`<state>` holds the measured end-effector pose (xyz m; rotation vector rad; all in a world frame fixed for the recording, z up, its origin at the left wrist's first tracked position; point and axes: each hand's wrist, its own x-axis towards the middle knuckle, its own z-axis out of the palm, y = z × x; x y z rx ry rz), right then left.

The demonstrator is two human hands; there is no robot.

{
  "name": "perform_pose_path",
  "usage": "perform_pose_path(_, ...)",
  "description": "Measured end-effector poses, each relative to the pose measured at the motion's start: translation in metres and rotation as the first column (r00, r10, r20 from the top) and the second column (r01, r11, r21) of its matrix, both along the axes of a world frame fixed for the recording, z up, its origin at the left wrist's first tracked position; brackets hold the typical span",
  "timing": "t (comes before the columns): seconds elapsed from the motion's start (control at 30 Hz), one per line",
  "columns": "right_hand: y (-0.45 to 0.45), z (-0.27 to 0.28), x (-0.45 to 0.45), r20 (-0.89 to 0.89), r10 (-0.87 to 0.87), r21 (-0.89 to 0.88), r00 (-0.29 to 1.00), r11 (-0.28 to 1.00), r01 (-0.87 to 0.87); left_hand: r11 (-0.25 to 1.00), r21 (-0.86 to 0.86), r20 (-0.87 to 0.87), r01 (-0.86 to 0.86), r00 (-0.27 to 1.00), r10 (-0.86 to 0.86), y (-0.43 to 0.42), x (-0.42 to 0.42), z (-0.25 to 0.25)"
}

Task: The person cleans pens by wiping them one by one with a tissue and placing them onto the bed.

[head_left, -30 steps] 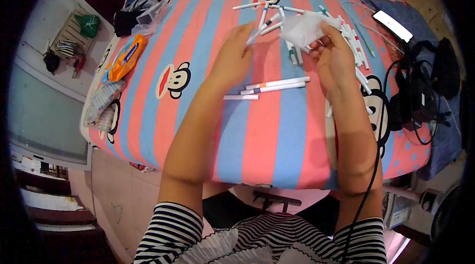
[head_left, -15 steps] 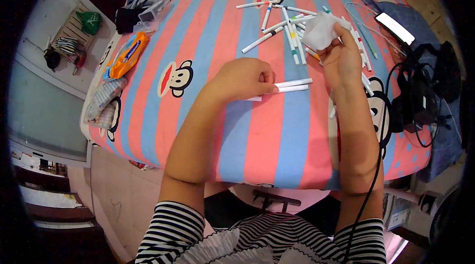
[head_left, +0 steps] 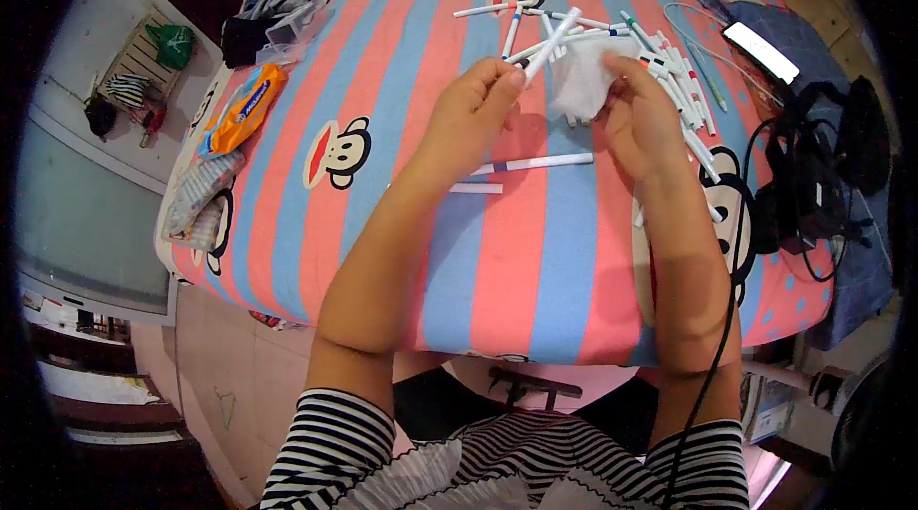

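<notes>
My left hand (head_left: 478,113) is closed on a white marker (head_left: 553,43), which tilts up and to the right out of its grip. My right hand (head_left: 643,118) pinches a thin white tissue or wipe (head_left: 581,80) that hangs beside the marker. Below my left hand, another marker (head_left: 545,162) with a dark band lies on the striped sheet, and one more white marker (head_left: 476,189) lies partly hidden by my forearm. A loose pile of markers (head_left: 690,94) with coloured bands spreads behind and right of my right hand.
The bed (head_left: 516,290) has a pink and blue striped sheet. An orange packet (head_left: 247,108) lies at its left edge, with a clear plastic box (head_left: 292,27) behind. To the right are a lit phone (head_left: 761,52), cables, a black adapter (head_left: 813,204) and denim cloth (head_left: 846,290).
My left hand has lifted one marker off the sheet and brought it up toward the tissue. My right hand has shifted slightly left with the tissue. One marker stays behind on the sheet.
</notes>
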<state>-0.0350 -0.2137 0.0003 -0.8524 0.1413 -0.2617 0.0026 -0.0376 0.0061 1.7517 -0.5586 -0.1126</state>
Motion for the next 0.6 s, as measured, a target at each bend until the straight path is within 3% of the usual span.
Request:
perform_pose_path(0.17, 0.009, 0.003, -0.005, 0.081, 0.211, -0.078, 0.974, 0.976, -0.205, 0.990, -0.085, 0.000, 0.115, 0.993, -0.115, -0.004, -0.002, -0.005)
perform_pose_path(0.27, 0.010, 0.002, -0.006, 0.058, 0.285, -0.140, 0.957, 0.951, -0.275, 0.997, -0.008, 0.050, 0.077, 0.996, -0.076, -0.003, 0.001, -0.008)
perform_pose_path(0.57, 0.018, -0.001, -0.012, -0.043, 0.189, -0.492, 0.981, 0.851, -0.186, 0.978, 0.207, 0.311, -0.003, 0.948, -0.063, -0.001, -0.004, -0.005)
perform_pose_path(0.6, 0.018, 0.001, -0.012, -0.059, 0.202, -0.492, 0.978, 0.846, -0.205, 0.987, 0.162, 0.247, -0.004, 0.968, -0.036, -0.002, -0.006, -0.002)
